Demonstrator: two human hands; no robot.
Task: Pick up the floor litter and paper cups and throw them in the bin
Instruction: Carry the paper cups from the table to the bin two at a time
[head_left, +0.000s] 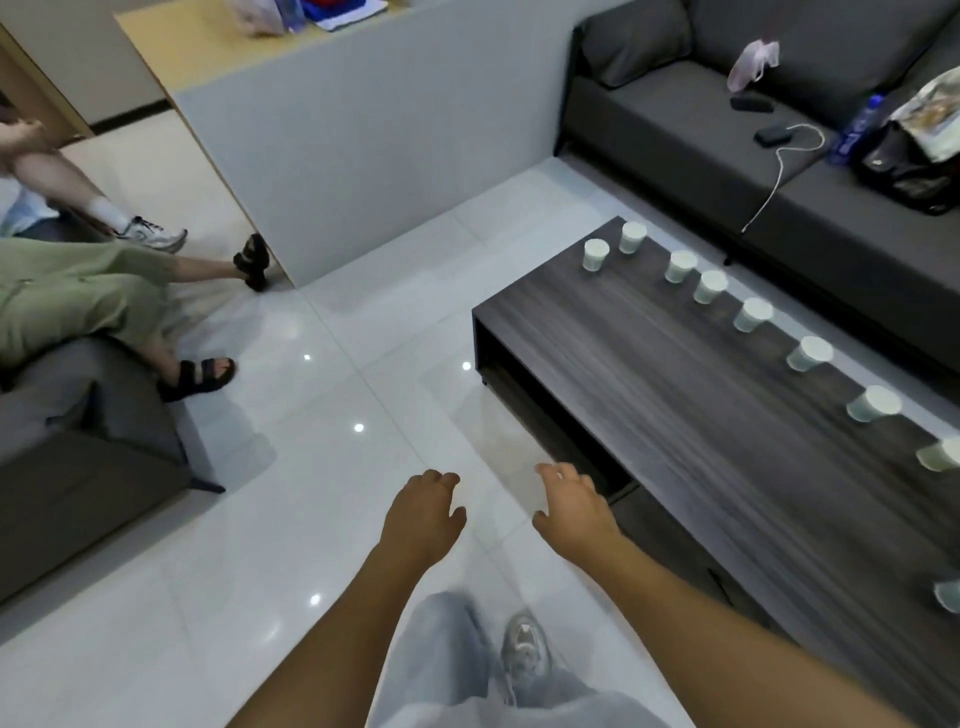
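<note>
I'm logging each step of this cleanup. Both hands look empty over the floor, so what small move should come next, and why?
Probably swing the right hand right, toward the coffee table, and take a nearer paper cup. Both it and the left hand hang open holding nothing, no litter shows on the floor tiles, and the cups stand in a row along the table's far edge. No bin is in view.

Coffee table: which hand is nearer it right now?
Right. The right hand hovers beside the coffee table, near its front corner; the left hand is farther out over the floor. Both hold nothing, fingers loosely curled.
</note>
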